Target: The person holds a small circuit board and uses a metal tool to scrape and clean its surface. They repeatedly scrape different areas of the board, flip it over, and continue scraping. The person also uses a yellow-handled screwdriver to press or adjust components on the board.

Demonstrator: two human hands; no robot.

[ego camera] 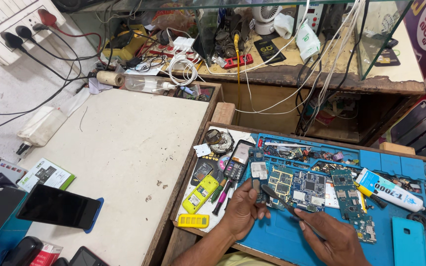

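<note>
Left hand (242, 209) holds 1 board (260, 189), right hand (334, 239) 1 tool (284, 202).

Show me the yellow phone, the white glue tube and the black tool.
yellow phone (200, 193), head view, middle of its body
white glue tube (389, 189), head view, mid-barrel
black tool (278, 198), head view, its shaft

Cluttered wooden workbench (124, 148), glass counter (380, 29)

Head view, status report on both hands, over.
Left hand grips small phone part. Right hand holds dark tool, tip at part. Loose circuit boards crowd blue mat.
</note>
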